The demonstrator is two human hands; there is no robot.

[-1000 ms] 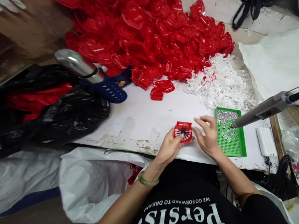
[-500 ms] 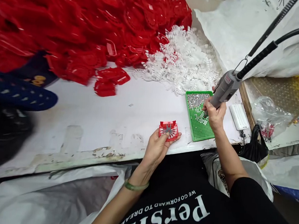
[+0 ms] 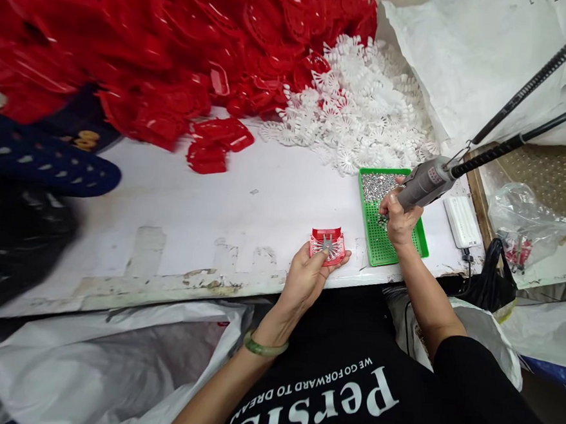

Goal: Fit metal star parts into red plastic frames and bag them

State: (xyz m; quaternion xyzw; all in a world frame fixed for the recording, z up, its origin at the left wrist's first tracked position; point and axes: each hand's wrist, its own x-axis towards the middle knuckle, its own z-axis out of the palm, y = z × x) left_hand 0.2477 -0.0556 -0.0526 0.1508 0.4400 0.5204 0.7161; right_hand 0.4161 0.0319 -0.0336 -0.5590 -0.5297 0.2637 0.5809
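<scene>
Near the table's front edge, my left hand (image 3: 306, 273) grips a small red plastic part (image 3: 336, 255), its thumb on top. A white fan-shaped piece and a grey piece lie on that part. My right hand (image 3: 401, 219) is wrapped round a grey electric screwdriver (image 3: 425, 182), which hangs from a coiled spring and a black cable. Its tip is hidden by the fingers, over the green tray (image 3: 380, 244). Small silver screws (image 3: 378, 184) fill the tray's far end.
Red plastic parts (image 3: 179, 30) are heaped at the back left, beside a pile of white fan-shaped pieces (image 3: 353, 107). A white rectangular device (image 3: 462, 222) lies right of the tray. A black bag (image 3: 14, 245) and a dark blue perforated item (image 3: 49, 160) sit at the left.
The screwdriver in my right hand is tilted lower, and its tip has shifted slightly left over the tray. The whole view has shifted a little; my left hand still holds the red part.
</scene>
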